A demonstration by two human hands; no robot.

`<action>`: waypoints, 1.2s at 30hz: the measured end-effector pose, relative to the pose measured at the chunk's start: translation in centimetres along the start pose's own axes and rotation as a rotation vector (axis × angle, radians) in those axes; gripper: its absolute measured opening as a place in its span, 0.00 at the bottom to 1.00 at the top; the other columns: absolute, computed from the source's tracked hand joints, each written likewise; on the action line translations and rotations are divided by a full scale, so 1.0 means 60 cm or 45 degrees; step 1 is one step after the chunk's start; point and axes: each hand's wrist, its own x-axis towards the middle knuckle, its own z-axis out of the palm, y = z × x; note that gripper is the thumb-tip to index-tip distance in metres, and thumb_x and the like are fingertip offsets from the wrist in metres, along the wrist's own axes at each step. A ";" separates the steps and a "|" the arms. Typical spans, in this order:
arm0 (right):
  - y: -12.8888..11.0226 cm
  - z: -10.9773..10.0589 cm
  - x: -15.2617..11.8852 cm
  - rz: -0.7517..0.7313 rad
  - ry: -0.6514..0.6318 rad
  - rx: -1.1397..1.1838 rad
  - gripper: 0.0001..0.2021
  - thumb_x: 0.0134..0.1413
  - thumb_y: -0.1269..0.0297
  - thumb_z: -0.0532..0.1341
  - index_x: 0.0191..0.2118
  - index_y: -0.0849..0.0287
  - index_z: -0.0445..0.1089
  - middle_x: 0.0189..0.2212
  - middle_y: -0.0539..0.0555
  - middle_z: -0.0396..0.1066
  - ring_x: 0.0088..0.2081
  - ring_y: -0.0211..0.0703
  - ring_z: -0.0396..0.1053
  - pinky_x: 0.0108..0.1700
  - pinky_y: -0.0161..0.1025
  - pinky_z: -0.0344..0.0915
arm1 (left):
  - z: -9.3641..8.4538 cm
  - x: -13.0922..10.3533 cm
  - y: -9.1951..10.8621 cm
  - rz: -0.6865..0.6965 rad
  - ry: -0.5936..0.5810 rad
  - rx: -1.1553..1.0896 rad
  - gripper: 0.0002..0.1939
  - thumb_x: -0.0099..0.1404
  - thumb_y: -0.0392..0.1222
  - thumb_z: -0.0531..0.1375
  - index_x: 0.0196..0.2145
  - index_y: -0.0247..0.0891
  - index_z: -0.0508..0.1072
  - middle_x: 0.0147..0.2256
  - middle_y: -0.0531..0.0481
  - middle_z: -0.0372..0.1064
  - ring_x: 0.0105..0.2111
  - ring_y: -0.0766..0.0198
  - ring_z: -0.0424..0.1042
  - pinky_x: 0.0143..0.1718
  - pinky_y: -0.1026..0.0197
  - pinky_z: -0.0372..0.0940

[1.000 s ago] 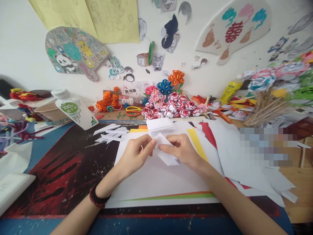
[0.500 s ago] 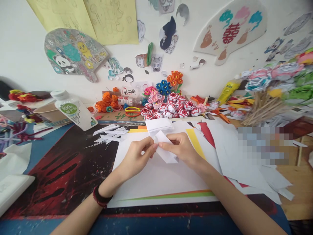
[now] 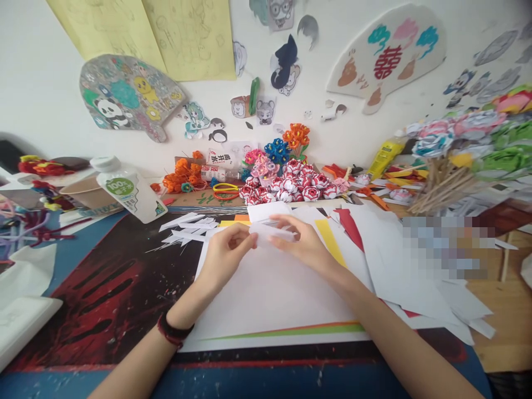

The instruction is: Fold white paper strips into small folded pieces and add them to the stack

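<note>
A small white paper piece [image 3: 270, 235] is held between my two hands above large white sheets [image 3: 274, 293]. My left hand [image 3: 228, 249] pinches its left end between thumb and fingers. On the other side, my right hand [image 3: 301, 241] holds the right end, thumb in front and fingers behind. Just beyond the hands lies a stack of small white papers [image 3: 270, 210]. A dark red band circles my left wrist.
White strips [image 3: 189, 228] lie left of the sheets. Red-and-white paper flowers [image 3: 291, 183] sit at the back. A white bottle [image 3: 128, 188] leans at the back left; loose paper [image 3: 407, 271] and stick-stemmed flowers [image 3: 440, 177] are right.
The paper piece has turned from a slant to nearly level and moved slightly left and up. My right hand's fingers have spread along it. The view has shifted slightly.
</note>
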 end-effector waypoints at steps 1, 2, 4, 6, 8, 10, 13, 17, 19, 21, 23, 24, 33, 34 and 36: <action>0.003 0.001 0.001 0.036 0.082 0.030 0.30 0.43 0.53 0.69 0.54 0.53 0.67 0.47 0.56 0.69 0.39 0.44 0.68 0.39 0.38 0.65 | 0.001 0.000 0.001 -0.062 0.041 -0.083 0.13 0.60 0.49 0.61 0.30 0.35 0.70 0.26 0.50 0.72 0.23 0.69 0.62 0.24 0.65 0.56; 0.006 0.003 0.003 0.080 0.124 0.091 0.33 0.42 0.51 0.69 0.56 0.53 0.64 0.46 0.56 0.69 0.37 0.42 0.68 0.38 0.39 0.66 | 0.003 0.000 0.001 -0.122 0.066 -0.173 0.13 0.59 0.49 0.62 0.30 0.35 0.70 0.27 0.49 0.73 0.22 0.69 0.62 0.24 0.65 0.57; 0.011 0.008 0.005 0.157 0.062 0.244 0.33 0.42 0.50 0.69 0.54 0.56 0.62 0.40 0.55 0.71 0.32 0.40 0.69 0.35 0.39 0.67 | 0.010 0.000 0.002 -0.221 0.068 -0.353 0.14 0.57 0.49 0.64 0.32 0.34 0.69 0.29 0.46 0.75 0.22 0.69 0.63 0.25 0.65 0.58; 0.012 0.016 0.006 0.181 -0.094 0.334 0.27 0.44 0.50 0.68 0.48 0.59 0.67 0.35 0.54 0.72 0.29 0.39 0.69 0.34 0.38 0.67 | 0.018 0.000 0.000 -0.271 0.036 -0.499 0.15 0.56 0.48 0.65 0.34 0.33 0.70 0.31 0.45 0.75 0.24 0.68 0.65 0.26 0.65 0.60; 0.012 0.023 0.007 0.160 -0.167 0.362 0.22 0.46 0.50 0.66 0.41 0.62 0.71 0.33 0.55 0.73 0.28 0.38 0.69 0.34 0.38 0.67 | 0.027 0.001 -0.004 -0.287 0.014 -0.545 0.16 0.55 0.48 0.65 0.34 0.33 0.70 0.29 0.48 0.73 0.23 0.70 0.64 0.24 0.66 0.58; 0.010 0.027 0.009 0.132 -0.149 0.350 0.19 0.47 0.51 0.66 0.37 0.63 0.72 0.30 0.54 0.73 0.28 0.39 0.69 0.34 0.38 0.67 | 0.034 0.004 -0.009 -0.289 0.021 -0.508 0.15 0.55 0.49 0.65 0.32 0.34 0.70 0.23 0.53 0.67 0.20 0.73 0.58 0.20 0.67 0.52; 0.009 0.025 0.013 0.123 -0.108 0.283 0.16 0.47 0.54 0.66 0.34 0.64 0.73 0.26 0.53 0.72 0.28 0.39 0.69 0.32 0.37 0.66 | 0.035 0.010 -0.015 -0.279 0.057 -0.378 0.15 0.56 0.51 0.64 0.28 0.34 0.70 0.21 0.56 0.62 0.19 0.73 0.55 0.19 0.68 0.48; 0.009 0.021 0.019 0.086 -0.052 0.230 0.13 0.47 0.56 0.66 0.30 0.63 0.73 0.25 0.52 0.71 0.28 0.39 0.68 0.31 0.36 0.65 | 0.032 0.018 -0.021 -0.187 0.069 -0.226 0.15 0.55 0.50 0.64 0.26 0.34 0.72 0.25 0.51 0.67 0.24 0.69 0.62 0.22 0.68 0.53; 0.010 0.022 0.021 0.070 -0.016 0.265 0.14 0.47 0.54 0.65 0.30 0.63 0.72 0.24 0.52 0.71 0.27 0.39 0.69 0.32 0.37 0.66 | 0.032 0.020 -0.021 -0.189 0.037 -0.217 0.15 0.55 0.50 0.64 0.26 0.34 0.72 0.25 0.51 0.69 0.24 0.68 0.63 0.22 0.67 0.54; 0.010 0.024 0.023 0.079 0.032 0.316 0.16 0.47 0.53 0.66 0.31 0.63 0.73 0.24 0.52 0.72 0.26 0.40 0.70 0.33 0.38 0.68 | 0.031 0.022 -0.019 -0.201 0.000 -0.224 0.15 0.55 0.51 0.64 0.27 0.34 0.73 0.25 0.50 0.70 0.23 0.68 0.63 0.22 0.67 0.53; 0.005 0.025 0.026 0.105 0.078 0.369 0.17 0.45 0.52 0.67 0.31 0.63 0.73 0.23 0.54 0.73 0.26 0.41 0.71 0.33 0.40 0.70 | 0.027 0.026 -0.013 -0.201 -0.037 -0.230 0.15 0.55 0.51 0.64 0.27 0.34 0.73 0.25 0.50 0.71 0.21 0.69 0.61 0.21 0.67 0.52; 0.001 0.025 0.028 0.128 0.090 0.393 0.17 0.45 0.52 0.68 0.30 0.64 0.74 0.23 0.54 0.73 0.25 0.41 0.71 0.33 0.40 0.70 | 0.024 0.028 -0.010 -0.207 -0.051 -0.228 0.16 0.55 0.52 0.64 0.26 0.34 0.73 0.24 0.51 0.70 0.20 0.70 0.59 0.21 0.67 0.51; -0.016 0.041 0.062 0.225 0.128 0.454 0.12 0.44 0.57 0.67 0.27 0.63 0.74 0.23 0.53 0.73 0.23 0.37 0.68 0.28 0.36 0.68 | 0.018 0.052 -0.002 -0.259 -0.002 -0.268 0.13 0.55 0.49 0.62 0.26 0.34 0.71 0.22 0.53 0.67 0.18 0.72 0.55 0.20 0.67 0.48; -0.011 0.042 0.063 0.208 0.110 0.457 0.14 0.43 0.55 0.68 0.28 0.63 0.74 0.23 0.53 0.73 0.22 0.37 0.68 0.28 0.36 0.68 | 0.020 0.054 -0.007 -0.239 0.001 -0.266 0.13 0.56 0.49 0.62 0.27 0.34 0.71 0.22 0.53 0.67 0.18 0.72 0.55 0.20 0.67 0.48; 0.001 0.043 0.062 0.146 0.057 0.422 0.17 0.43 0.52 0.68 0.27 0.64 0.74 0.23 0.54 0.73 0.23 0.38 0.68 0.28 0.36 0.68 | 0.021 0.055 -0.017 -0.176 -0.025 -0.206 0.14 0.58 0.50 0.61 0.27 0.34 0.71 0.22 0.52 0.67 0.19 0.71 0.58 0.21 0.66 0.50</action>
